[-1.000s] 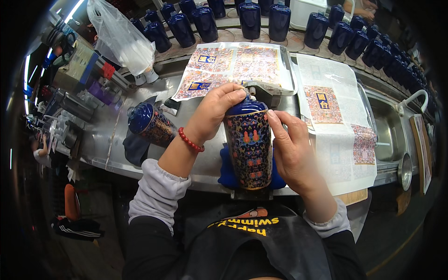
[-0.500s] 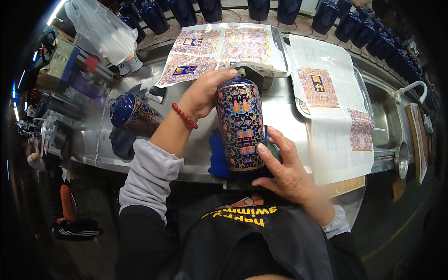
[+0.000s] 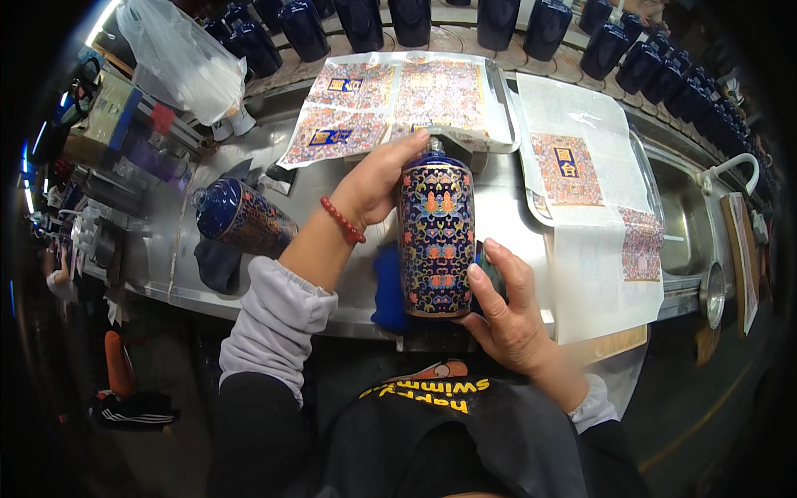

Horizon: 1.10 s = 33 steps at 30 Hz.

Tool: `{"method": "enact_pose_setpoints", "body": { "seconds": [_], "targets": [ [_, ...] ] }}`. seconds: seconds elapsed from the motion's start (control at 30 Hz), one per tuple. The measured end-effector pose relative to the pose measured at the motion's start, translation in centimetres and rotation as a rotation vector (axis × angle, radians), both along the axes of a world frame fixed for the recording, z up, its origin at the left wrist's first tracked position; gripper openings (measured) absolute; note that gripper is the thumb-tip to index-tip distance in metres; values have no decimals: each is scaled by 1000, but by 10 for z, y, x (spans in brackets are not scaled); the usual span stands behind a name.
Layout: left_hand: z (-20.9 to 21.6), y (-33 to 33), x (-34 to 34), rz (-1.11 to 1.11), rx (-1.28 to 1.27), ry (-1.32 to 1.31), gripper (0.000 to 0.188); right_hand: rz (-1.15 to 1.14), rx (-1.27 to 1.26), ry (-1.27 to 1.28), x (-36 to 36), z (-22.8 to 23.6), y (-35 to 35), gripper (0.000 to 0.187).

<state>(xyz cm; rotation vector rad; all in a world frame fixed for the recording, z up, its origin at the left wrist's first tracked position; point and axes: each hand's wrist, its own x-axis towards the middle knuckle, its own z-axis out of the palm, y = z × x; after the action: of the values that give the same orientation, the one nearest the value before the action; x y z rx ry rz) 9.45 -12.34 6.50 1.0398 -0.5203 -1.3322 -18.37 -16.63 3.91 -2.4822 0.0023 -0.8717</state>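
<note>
Since half a second ago the patterned bottle has tipped further away from the person, its neck now pointing toward the far edge of the tabletop and its base toward the body, while a second ago it stood nearly upright between both hands. Left hand curls over the shoulder and top of the bottle, fingers closed on it; right hand cups the lower side near the base, thumb laid along the decorated wall, so both hands hold it. Beneath the bottle a blue cloth lies on the steel surface. Beyond it lies a tray of decal sheets, rectangular and densely patterned in red and orange, two with small blue-and-yellow square panels. To the right, white backing sheets carry a rectangular patterned decal with a yellow-and-blue centre and another patterned strip lower down. A second decorated bottle lies on its side to the left, well apart from the hands. A row of plain dark blue bottles stands along the far edge, and a clear plastic bag sits at the upper left.
</note>
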Motion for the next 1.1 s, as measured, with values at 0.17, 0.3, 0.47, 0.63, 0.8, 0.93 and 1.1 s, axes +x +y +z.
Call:
{"method": "enact_pose_setpoints", "body": {
  "seconds": [0.17,0.3,0.47,0.63,0.8,0.93,1.1],
  "targets": [
    [-7,15,-13,122,-29,-69,80,-13,-3,15,3,-4,-4,93],
    [-25,47,-46,442,-197,-703,91,-11,35,30,1,-14,-6,94],
    [-27,70,-58,429,-313,-1390,100,14,38,110,0,-4,-11,88],
    [-6,68,-61,319,-237,-1677,103,-111,450,-73,18,27,-31,59],
    [5,68,-61,265,-204,-1664,100,-203,73,31,56,22,-50,56],
    [2,73,-61,399,-231,-1510,100,-247,79,-130,67,21,-49,46],
    [-4,74,-65,331,-233,-1627,100,-159,-26,-121,68,43,-40,40]
  ]
}}
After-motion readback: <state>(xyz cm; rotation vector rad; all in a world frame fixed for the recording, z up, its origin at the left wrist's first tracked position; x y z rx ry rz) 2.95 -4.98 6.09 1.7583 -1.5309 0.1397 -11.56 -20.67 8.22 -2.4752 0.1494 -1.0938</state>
